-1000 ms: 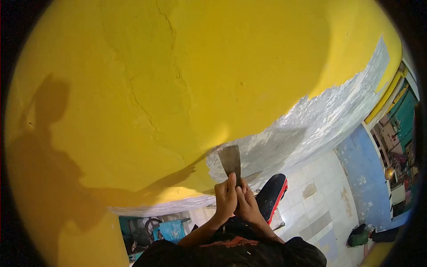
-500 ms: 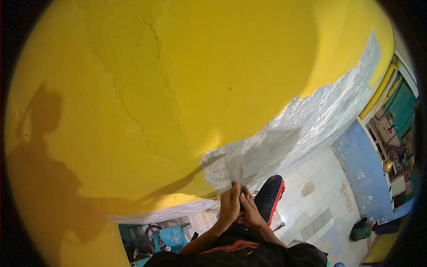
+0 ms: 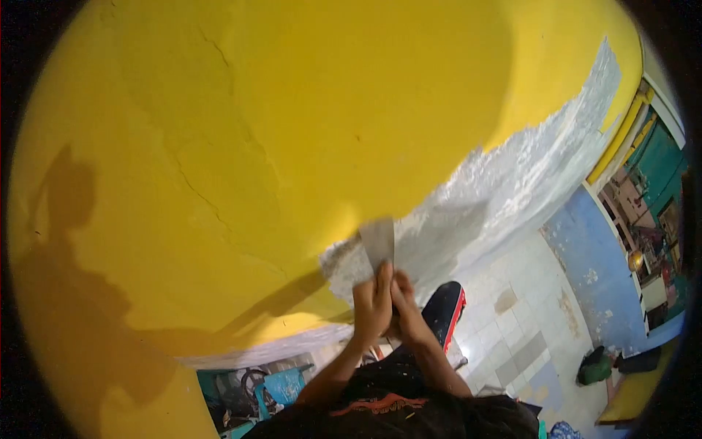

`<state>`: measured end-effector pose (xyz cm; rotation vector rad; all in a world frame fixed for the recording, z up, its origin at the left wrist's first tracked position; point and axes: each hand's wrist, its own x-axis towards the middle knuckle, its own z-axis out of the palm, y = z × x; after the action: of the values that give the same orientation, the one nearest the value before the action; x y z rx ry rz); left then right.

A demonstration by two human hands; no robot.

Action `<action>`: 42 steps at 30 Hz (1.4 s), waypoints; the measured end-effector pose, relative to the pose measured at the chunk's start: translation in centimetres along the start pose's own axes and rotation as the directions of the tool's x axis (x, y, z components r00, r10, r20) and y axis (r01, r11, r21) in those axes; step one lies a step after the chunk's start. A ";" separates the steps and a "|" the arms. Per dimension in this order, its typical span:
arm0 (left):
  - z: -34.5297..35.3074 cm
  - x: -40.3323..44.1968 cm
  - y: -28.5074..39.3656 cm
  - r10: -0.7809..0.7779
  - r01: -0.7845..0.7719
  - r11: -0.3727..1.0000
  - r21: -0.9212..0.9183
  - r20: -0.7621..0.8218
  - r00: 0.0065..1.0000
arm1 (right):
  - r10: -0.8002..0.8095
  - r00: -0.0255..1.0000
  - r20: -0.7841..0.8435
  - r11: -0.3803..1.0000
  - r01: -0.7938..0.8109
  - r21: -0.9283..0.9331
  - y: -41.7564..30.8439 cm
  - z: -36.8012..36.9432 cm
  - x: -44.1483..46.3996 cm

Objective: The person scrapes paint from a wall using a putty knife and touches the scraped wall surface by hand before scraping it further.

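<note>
A scraper with a broad, flat metal blade [image 3: 379,241] points up at the wall, its far edge lying where the yellow paint [image 3: 314,110] meets the bare grey-white patch [image 3: 453,219]. My left hand [image 3: 371,306] is closed around its handle, with a finger stretched along the base of the blade. Pressed close on the other side, my right hand [image 3: 409,311] is also wrapped about the handle. Most of the handle is hidden by my fingers. Cracks run through the paint on the left side of the wall.
Below me is a tiled floor [image 3: 512,344] and a dark shoe with a red sole edge [image 3: 446,311]. A turquoise chair-like item [image 3: 284,384] stands at lower left. At right are a worn blue wall [image 3: 585,271] and a dark green bundle [image 3: 596,367].
Both hands and the scraper have moved up the wall, bringing the blade from the bare patch to the edge of the yellow paint. The camera view has shifted slightly.
</note>
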<state>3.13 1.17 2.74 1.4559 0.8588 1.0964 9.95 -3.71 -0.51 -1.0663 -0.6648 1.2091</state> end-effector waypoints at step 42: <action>2.8 0.1 -1.4 -0.092 0.162 0.964 -0.212 0.303 0.948 | 0.248 0.963 0.105 0.821 -0.267 0.505 1.5 -3.6 -1.5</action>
<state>5.85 0.65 1.36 1.3030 0.5843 0.8290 12.09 -6.20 -3.06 -0.6892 -0.1913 1.5361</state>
